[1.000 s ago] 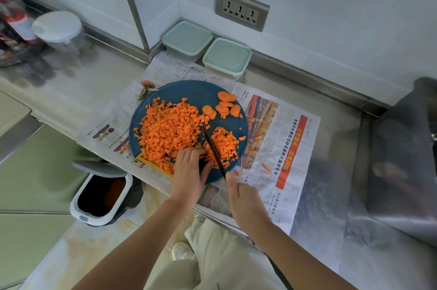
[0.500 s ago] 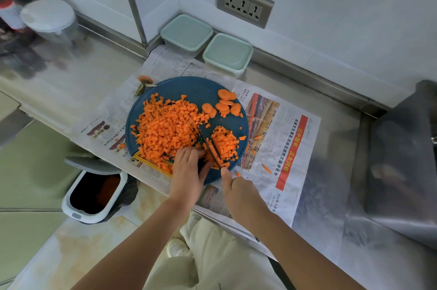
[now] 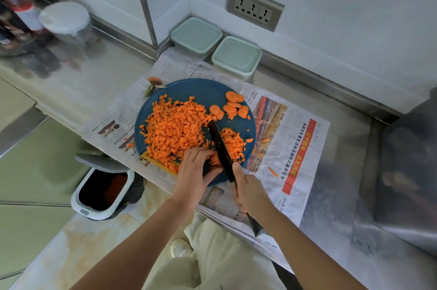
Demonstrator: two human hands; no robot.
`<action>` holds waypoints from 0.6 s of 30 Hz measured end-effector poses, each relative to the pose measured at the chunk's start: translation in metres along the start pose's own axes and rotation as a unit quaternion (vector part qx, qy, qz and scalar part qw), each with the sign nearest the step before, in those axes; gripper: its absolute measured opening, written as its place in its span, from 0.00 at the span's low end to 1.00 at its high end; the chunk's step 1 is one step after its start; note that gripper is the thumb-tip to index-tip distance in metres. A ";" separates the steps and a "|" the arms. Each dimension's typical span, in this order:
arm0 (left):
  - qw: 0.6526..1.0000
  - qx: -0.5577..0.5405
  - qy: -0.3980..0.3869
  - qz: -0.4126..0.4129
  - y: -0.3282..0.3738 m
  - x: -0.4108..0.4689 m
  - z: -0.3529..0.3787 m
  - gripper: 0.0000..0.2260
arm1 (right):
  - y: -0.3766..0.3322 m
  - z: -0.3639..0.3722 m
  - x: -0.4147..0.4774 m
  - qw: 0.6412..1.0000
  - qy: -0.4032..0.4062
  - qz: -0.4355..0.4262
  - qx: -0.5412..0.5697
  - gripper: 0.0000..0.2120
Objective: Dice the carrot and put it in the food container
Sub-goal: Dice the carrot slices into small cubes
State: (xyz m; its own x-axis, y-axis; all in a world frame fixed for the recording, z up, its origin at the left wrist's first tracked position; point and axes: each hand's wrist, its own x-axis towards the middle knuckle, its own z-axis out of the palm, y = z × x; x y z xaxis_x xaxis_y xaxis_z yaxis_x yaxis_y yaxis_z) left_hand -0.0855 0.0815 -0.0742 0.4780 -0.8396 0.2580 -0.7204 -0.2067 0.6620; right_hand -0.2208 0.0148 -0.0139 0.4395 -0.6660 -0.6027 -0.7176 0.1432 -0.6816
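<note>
A round blue cutting board (image 3: 203,91) lies on newspaper (image 3: 295,143) on the steel counter. A big heap of diced carrot (image 3: 175,129) covers its left half, and a smaller heap (image 3: 233,144) lies to the right of the blade. Several carrot slices (image 3: 233,105) sit at the board's far right. My right hand (image 3: 250,191) grips the handle of a black knife (image 3: 221,145), whose blade is down between the two heaps. My left hand (image 3: 195,172) rests on the board's near edge, fingers curled over carrot pieces beside the blade. Two lidded pale-green food containers (image 3: 196,36) (image 3: 236,57) stand by the wall.
A carrot top (image 3: 155,81) lies off the board's far left edge. Loose carrot bits (image 3: 273,171) sit on the newspaper. An open white bin (image 3: 101,187) stands on the floor below the counter edge. A lidded jar (image 3: 66,21) and bottles stand far left. A wall socket (image 3: 255,7) is above the containers.
The knife blade has shifted slightly along the board between the heaps as the right hand chops. The left hand stays at the board's near edge.
</note>
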 end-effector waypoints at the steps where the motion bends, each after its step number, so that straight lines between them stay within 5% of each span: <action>1: 1.000 0.007 0.000 0.004 -0.001 0.000 -0.002 0.17 | 0.001 -0.002 -0.001 1.000 -0.007 0.001 0.015 0.29; 18: 0.999 0.021 0.019 -0.032 -0.003 0.005 -0.007 0.06 | 0.009 0.011 -0.034 0.996 0.033 -0.046 -0.064 0.29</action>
State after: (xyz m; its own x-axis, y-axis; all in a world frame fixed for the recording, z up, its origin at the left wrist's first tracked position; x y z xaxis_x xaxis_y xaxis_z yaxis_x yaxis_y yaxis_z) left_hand -0.0777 0.0815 -0.0705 0.5421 -0.8045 0.2427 -0.7080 -0.2817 0.6476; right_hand -0.2362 0.0467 -0.0044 0.4725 -0.7193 -0.5093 -0.7410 -0.0114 -0.6714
